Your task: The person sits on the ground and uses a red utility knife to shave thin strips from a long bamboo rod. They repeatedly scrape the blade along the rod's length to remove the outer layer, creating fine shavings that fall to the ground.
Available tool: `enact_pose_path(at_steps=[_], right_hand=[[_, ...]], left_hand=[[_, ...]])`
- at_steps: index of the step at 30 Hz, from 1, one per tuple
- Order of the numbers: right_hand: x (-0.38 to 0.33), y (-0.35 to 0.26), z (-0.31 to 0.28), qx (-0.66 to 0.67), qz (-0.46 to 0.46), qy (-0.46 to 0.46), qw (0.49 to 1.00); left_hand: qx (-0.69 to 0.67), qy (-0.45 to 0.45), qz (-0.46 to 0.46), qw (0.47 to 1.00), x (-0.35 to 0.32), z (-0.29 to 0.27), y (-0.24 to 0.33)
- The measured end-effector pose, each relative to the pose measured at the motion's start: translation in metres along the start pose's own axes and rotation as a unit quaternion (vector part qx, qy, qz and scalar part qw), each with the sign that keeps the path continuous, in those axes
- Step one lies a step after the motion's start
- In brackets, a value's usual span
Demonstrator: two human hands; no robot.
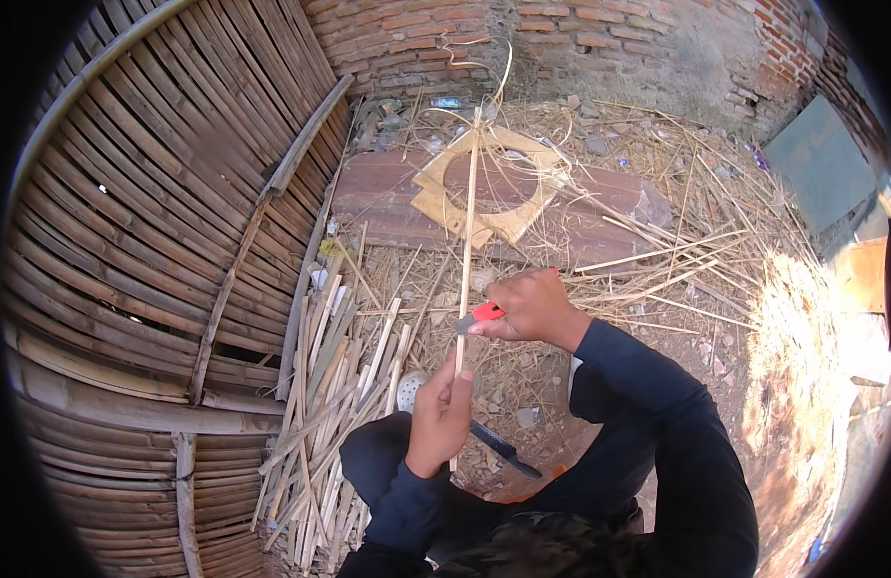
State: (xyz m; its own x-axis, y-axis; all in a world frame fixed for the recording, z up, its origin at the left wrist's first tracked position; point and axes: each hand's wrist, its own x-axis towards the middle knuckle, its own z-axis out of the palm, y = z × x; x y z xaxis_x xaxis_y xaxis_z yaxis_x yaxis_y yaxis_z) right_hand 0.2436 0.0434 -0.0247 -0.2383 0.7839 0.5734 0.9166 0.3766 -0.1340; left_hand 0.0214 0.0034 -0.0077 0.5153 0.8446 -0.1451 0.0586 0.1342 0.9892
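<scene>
Pale bamboo strip [470, 212] stands nearly straight up the view, in front of the person; its lower part passes through the left hand [439, 416], its far end reaches out beyond both hands, over the yellow board with a round hole [511, 226] as seen from here. Thin curled shavings [504, 82] show about that far end. Left hand closed on the strip, thumb laid along it; a short tail of strip shows below the fist. Right hand [532, 306] closed round a red-handled knife [488, 311], sitting just above and right of the left; grey blade lies across the strip, seemingly against it, exact contact too small to tell. Right arm bent sharply at the elbow, forearm running up and leftward to the wrist; left forearm comes up short and steep from the lower edge. Dark sleeves on both. Heap of split strips [305, 462] on the ground left of the left hand. Brown board [378, 197] under the yellow one.
</scene>
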Motion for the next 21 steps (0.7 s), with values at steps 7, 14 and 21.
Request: enact_pose_path(at_steps=[7,14,21], right_hand=[[0.013,0.042,0.017,0.021,0.196,-0.098,0.975],[0.01,0.023,0.016,0.032,0.104,-0.034,0.993],[0.018,0.094,0.021,-0.052,0.191,-0.037,0.979]], left_hand=[[-0.028,-0.016,-0.057,0.998,-0.011,-0.006,0.001],[-0.019,-0.014,-0.019,1.0,-0.019,-0.006,-0.013],[-0.001,-0.053,-0.046,0.998,-0.024,-0.001,-0.005]])
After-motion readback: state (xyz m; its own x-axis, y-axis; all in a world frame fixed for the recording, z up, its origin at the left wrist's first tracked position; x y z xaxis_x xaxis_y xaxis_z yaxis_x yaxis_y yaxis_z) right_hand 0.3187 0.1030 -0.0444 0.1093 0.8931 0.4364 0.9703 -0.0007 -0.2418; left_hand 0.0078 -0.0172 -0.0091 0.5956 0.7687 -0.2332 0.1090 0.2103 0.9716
